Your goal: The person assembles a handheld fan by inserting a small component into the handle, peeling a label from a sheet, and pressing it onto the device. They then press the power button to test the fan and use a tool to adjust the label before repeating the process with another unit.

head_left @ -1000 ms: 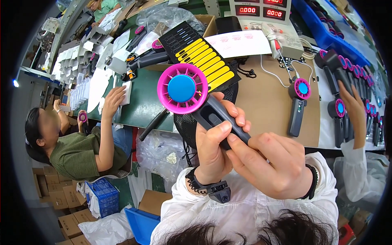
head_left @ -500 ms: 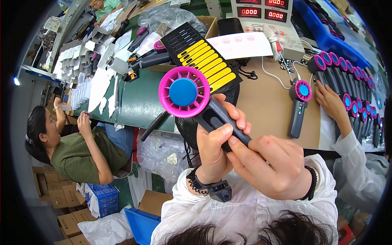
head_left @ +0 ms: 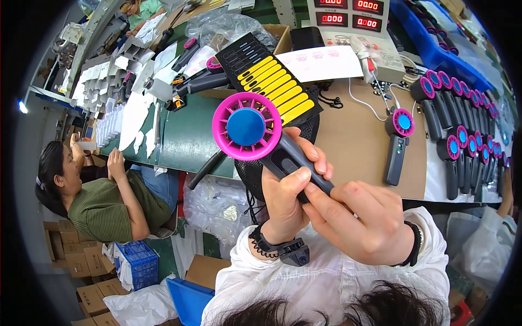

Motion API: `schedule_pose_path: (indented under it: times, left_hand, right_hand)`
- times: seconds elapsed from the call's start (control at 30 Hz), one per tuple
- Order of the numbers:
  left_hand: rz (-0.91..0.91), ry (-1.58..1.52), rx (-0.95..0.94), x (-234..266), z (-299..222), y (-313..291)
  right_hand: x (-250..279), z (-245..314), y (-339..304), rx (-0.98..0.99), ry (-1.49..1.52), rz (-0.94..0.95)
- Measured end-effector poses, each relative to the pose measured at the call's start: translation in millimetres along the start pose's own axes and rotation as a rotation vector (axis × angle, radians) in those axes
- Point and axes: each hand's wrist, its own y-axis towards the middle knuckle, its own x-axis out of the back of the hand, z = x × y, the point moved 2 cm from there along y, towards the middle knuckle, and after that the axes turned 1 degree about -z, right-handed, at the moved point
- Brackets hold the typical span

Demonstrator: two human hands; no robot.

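A handheld fan [head_left: 293,163] with a pink ring, blue round centre and dark grey handle is held up in front of me, its head toward the upper left. My left hand [head_left: 285,198] is closed round the handle, thumb lying along it near a dark oval recess. The fingers of my right hand [head_left: 367,223] pinch the handle's lower end and hide its tip. Behind the fan lies a black sheet with yellow rounded strips [head_left: 280,89]. To the right, a similar fan [head_left: 395,160] rests on a brown board [head_left: 348,146], beside a white cable.
Rows of fans [head_left: 462,136] stand at the right, below a blue bin [head_left: 451,60]. A power supply with red digits [head_left: 350,22] is at the back. A co-worker in green [head_left: 109,209] sits at left by the green table [head_left: 185,136]. Plastic bags [head_left: 215,204] hang below.
Another person's hand at the right has withdrawn from the fans, and a fan now shows where it was. The seated co-worker's hands have shifted. My hands and fan stay nearly still.
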Motion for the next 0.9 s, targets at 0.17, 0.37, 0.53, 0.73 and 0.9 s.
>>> schedule_pose_path:
  times: [0.17,0.37,0.53,0.73,0.9]
  left_hand:
    - [0.025,0.036,-0.007,0.3,-0.9,1.2]
    - [0.026,0.074,-0.012,-1.6,-1.9,1.1]
    - [0.064,0.049,-0.027,1.0,-0.8,1.7]
    - [0.063,0.021,-0.016,3.2,1.1,4.8]
    - [0.008,0.114,-0.017,4.8,0.4,5.7]
  right_hand:
    - [1.2,0.6,0.6,-0.004,0.006,-0.006]
    - [0.8,0.0,-0.3,-0.005,0.010,-0.011]
    - [0.2,-1.0,-1.6,0.004,0.010,-0.008]
    - [0.0,-1.2,-2.5,0.003,0.016,-0.018]
    - [-1.2,-0.7,-1.8,0.002,0.018,-0.012]
